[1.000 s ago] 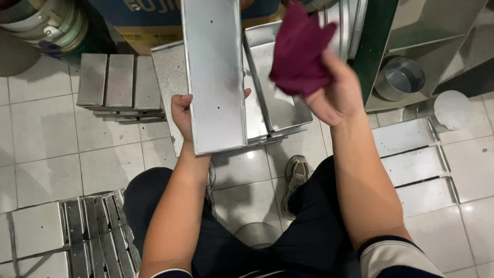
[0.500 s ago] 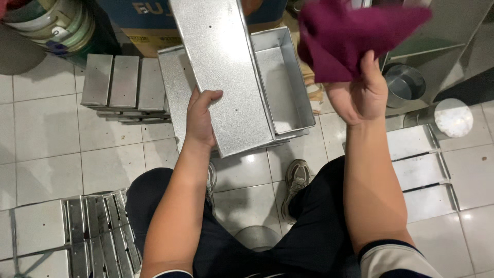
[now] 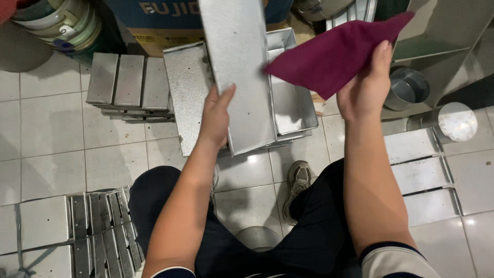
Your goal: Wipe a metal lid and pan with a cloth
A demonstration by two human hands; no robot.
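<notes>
While the left hand point(image 3: 216, 116) keeps gripping the long metal tray point(image 3: 239, 72) upright at centre, the right hand point(image 3: 363, 90) has lifted the maroon cloth point(image 3: 334, 54) off it, pinched open, at far right; wiping paused.
</notes>
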